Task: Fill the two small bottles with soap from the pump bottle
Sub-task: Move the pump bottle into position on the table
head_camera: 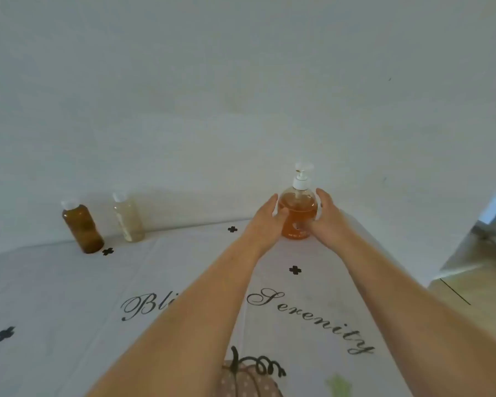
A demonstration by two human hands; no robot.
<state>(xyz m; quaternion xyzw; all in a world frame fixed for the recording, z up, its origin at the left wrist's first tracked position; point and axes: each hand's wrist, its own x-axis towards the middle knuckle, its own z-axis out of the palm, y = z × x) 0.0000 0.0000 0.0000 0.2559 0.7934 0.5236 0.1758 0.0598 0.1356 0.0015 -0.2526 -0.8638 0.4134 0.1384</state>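
Observation:
A clear pump bottle of orange soap with a white pump head stands at the back of the table, right of centre. My left hand cups its left side and my right hand cups its right side, fingers curved round the body. Far to the left stand two small bottles with pale caps: a brown one and a clear one, both upright and apart from my hands.
The table wears a white cloth printed with script lettering, black crosses and a pumpkin at the front edge. A white wall runs right behind the bottles. The table's right edge drops to a wooden floor.

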